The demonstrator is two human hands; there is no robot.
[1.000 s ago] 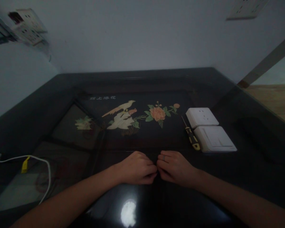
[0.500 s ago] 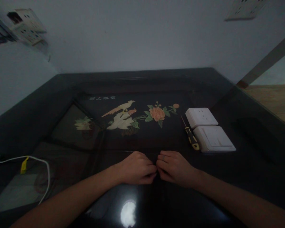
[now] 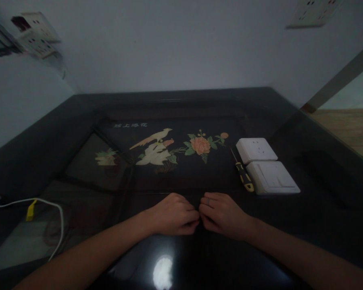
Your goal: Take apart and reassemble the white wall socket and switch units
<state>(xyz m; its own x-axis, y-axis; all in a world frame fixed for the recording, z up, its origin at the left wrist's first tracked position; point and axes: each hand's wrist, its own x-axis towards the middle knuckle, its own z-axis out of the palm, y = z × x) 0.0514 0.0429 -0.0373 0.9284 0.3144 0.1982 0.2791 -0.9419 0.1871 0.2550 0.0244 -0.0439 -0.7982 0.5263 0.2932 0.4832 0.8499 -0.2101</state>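
Note:
My left hand [image 3: 176, 214] and my right hand [image 3: 222, 213] rest on the dark glossy table [image 3: 187, 262], knuckles meeting at the middle. Both are curled into loose fists, and nothing shows in either. A ring sits on a finger of the right hand. Beyond that hand, to the right, lies a screwdriver [image 3: 243, 176] with a black and yellow handle, its tip pointing away from me. Against its right side are two white wall plates on boxes: a socket [image 3: 256, 149] farther off and a switch [image 3: 274, 177] nearer.
Inlaid bird and flower pictures [image 3: 200, 145] decorate the tabletop. At the left, a white cable [image 3: 61, 217] with a yellow tag [image 3: 30, 210] crosses the table. Wall sockets [image 3: 38, 36] are at the upper left, and another wall socket [image 3: 314, 14] is at the upper right. Walls border the far and left sides.

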